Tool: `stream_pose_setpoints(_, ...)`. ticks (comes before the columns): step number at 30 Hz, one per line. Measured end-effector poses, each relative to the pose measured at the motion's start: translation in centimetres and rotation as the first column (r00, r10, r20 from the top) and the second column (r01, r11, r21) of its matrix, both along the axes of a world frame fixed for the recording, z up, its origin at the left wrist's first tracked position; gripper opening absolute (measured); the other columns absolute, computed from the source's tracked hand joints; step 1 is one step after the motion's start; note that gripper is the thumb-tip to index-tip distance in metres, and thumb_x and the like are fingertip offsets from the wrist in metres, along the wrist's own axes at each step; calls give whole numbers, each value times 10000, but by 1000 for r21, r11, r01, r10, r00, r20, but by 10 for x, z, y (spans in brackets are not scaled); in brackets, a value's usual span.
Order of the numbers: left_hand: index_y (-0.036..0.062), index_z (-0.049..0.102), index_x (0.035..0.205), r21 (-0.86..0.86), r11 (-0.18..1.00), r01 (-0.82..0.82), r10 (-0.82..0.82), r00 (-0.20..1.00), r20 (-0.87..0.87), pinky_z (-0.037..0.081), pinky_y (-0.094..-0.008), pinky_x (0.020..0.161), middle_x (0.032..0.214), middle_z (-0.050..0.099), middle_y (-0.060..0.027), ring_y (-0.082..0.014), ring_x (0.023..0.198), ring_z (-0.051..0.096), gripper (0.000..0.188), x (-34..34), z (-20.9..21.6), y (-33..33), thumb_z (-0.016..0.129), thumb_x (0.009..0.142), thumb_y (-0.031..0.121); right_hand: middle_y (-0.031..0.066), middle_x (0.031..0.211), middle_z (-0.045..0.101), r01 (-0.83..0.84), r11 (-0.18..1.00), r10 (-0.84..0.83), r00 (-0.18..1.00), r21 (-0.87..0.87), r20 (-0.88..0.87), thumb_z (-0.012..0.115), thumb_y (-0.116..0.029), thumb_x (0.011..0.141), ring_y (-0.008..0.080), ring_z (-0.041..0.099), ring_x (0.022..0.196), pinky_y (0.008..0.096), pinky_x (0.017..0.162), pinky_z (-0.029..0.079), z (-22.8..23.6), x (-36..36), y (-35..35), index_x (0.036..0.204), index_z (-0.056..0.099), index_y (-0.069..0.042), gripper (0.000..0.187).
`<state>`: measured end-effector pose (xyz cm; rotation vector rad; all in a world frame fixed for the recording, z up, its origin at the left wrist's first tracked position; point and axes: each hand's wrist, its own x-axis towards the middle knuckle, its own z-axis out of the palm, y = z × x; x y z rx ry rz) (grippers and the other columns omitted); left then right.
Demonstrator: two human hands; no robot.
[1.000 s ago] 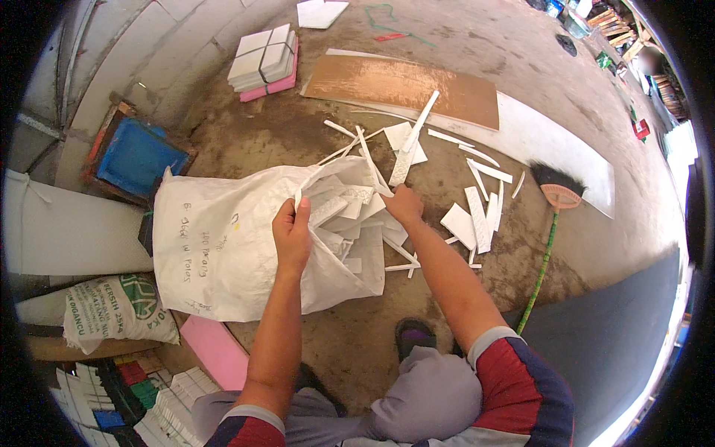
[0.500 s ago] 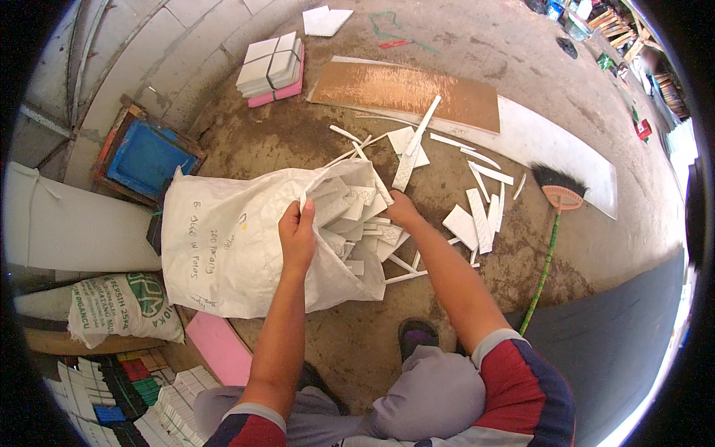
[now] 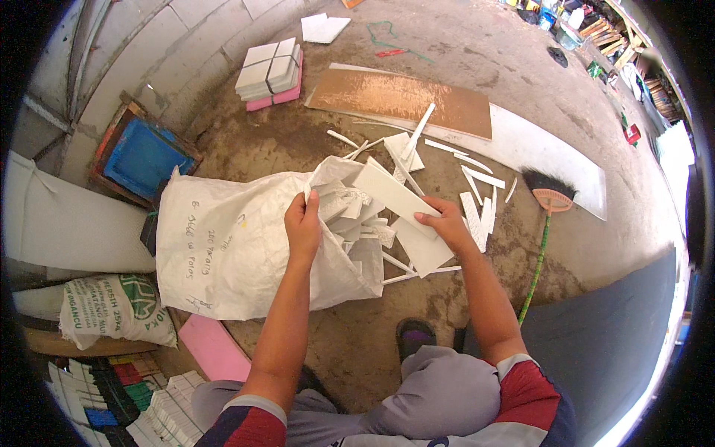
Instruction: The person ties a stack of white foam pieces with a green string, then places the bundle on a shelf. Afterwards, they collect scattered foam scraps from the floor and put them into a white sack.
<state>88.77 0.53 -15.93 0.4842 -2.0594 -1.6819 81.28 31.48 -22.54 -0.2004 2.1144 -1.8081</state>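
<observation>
A large white woven sack (image 3: 238, 242) lies on its side before me, its mouth facing right and stuffed with white offcuts (image 3: 344, 203). The fingers of my left hand (image 3: 303, 223) are closed on the upper rim of that mouth. My right hand (image 3: 447, 227) grips the end of a long flat white offcut (image 3: 398, 195), which slants into the sack's mouth. Just below it is a squarish white piece (image 3: 423, 249); whether my fingers touch it I cannot tell. Beyond the mouth lie loose white strips (image 3: 471, 212) on the floor.
A broom (image 3: 551, 197) with a green handle lies to the right. Farther off are a brown board (image 3: 402, 100) and a strapped stack of white sheets (image 3: 269, 68). A blue framed panel (image 3: 145, 155) leans at the left, above a smaller filled sack (image 3: 115, 309).
My right hand has come up from beside the sack's mouth and moved right, now with a flat white offcut in it. My left hand keeps its hold on the rim.
</observation>
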Motion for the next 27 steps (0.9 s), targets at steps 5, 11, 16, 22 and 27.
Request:
stream_pose_setpoints(5, 54, 484, 755, -1, 1000, -30, 30, 999, 14, 304, -274, 594, 710, 388, 63, -63, 692, 329, 392, 5, 16, 3, 587, 1064, 273, 90, 1177, 723, 233, 971, -240, 911, -61, -336, 776, -146, 910, 161, 664, 1031, 324, 930, 518, 52, 19, -43, 1312, 666, -3, 442)
stream_pose_setpoints(11, 59, 508, 769, 90, 989, -119, 117, 993, 35, 308, -267, 595, 715, 405, 66, -63, 695, 340, 372, 9, 10, -17, 582, 1067, 270, 205, 1230, 715, 197, 980, -192, 958, 5, -212, 781, -231, 902, 277, 691, 1115, 386, 982, 521, 1, 50, -89, 1353, 637, -2, 526)
stream_pose_setpoints(16, 58, 494, 759, 28, 999, 46, -46, 999, -15, 306, -278, 589, 713, 389, 64, -55, 700, 338, 374, 16, 23, -5, 596, 1053, 264, 219, 1229, 710, -308, 947, 312, 950, 96, -33, 745, -309, 885, 373, 702, 1091, 444, 980, 527, -29, 87, -126, 1315, 664, -30, 519)
stream_pose_setpoints(22, 0, 652, 976, 43, 934, 356, -351, 883, 311, 430, -276, 741, 867, 585, 20, -81, 841, 494, 289, 37, 24, 13, 598, 1040, 277, 163, 989, 712, -266, 962, 268, 897, 54, -353, 683, -171, 858, 345, 682, 917, 432, 845, 535, -46, 48, -210, 1084, 646, 2, 288)
stream_pose_setpoints(27, -26, 636, 1044, 111, 967, 230, -247, 951, 187, 449, -279, 759, 914, 625, -2, -85, 842, 531, 304, 19, 28, 22, 594, 1049, 274, 253, 1210, 660, -235, 959, 144, 883, -156, -447, 670, -139, 827, 449, 599, 1173, 486, 1043, 464, -65, 9, -228, 1256, 621, 14, 458)
